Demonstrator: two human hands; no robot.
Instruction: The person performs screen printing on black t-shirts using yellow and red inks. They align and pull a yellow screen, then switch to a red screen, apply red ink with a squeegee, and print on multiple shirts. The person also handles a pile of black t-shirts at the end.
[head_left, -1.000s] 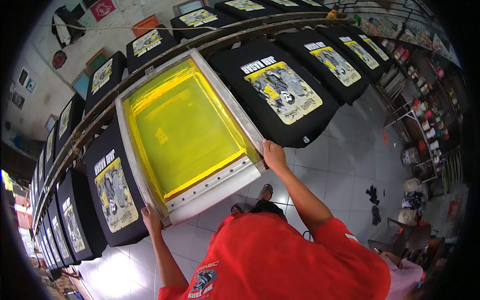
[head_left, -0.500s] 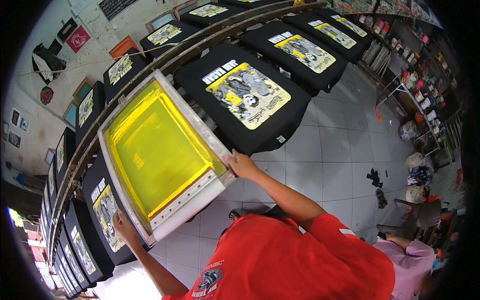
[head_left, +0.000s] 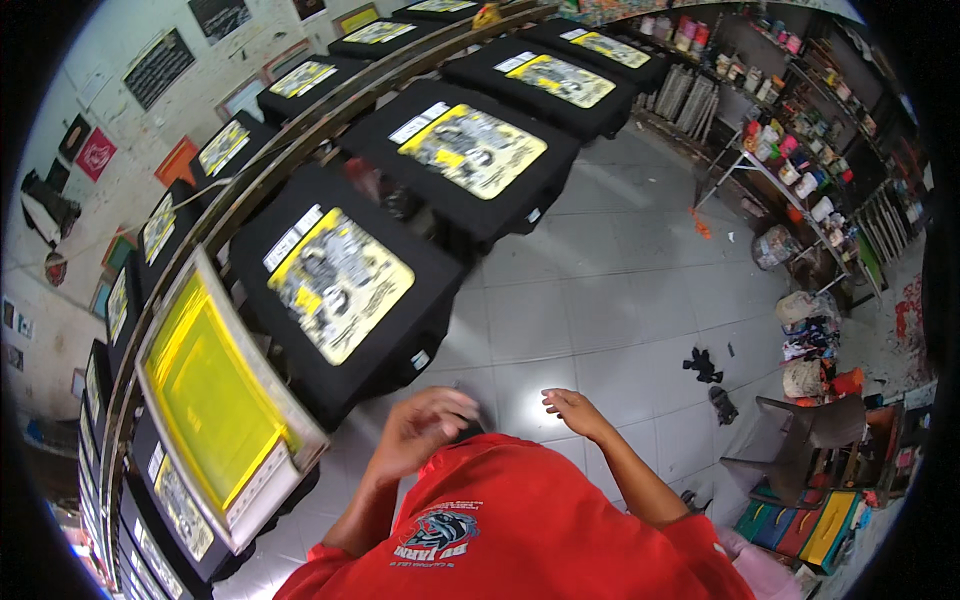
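My left hand [head_left: 425, 425] is raised in front of my red shirt, its fingers loosely bent and apart, with nothing in them. To its right, my right hand [head_left: 573, 409] hangs over the floor, fingers apart and holding nothing. Left of both hands, a printing screen [head_left: 218, 400] with yellow mesh and a pale frame lies over a black shirt [head_left: 215, 555], hiding part of that shirt's print. Nearest to my left hand among the printed shirts is a stretched black shirt [head_left: 350, 285] with a yellow, grey and white print. No hand touches the screen.
More printed black shirts [head_left: 475, 150] line both sides of a long rail [head_left: 330, 120]. A shelf rack with pots [head_left: 790, 165] stands at the right. Grey floor tiles [head_left: 620, 290] carry dark gloves or rags [head_left: 702, 365]. A dark chair [head_left: 810, 440] stands at the lower right.
Both hands have come off the screen frame and drawn back in front of my body. My view has shifted, so the screen and shirts appear further left.
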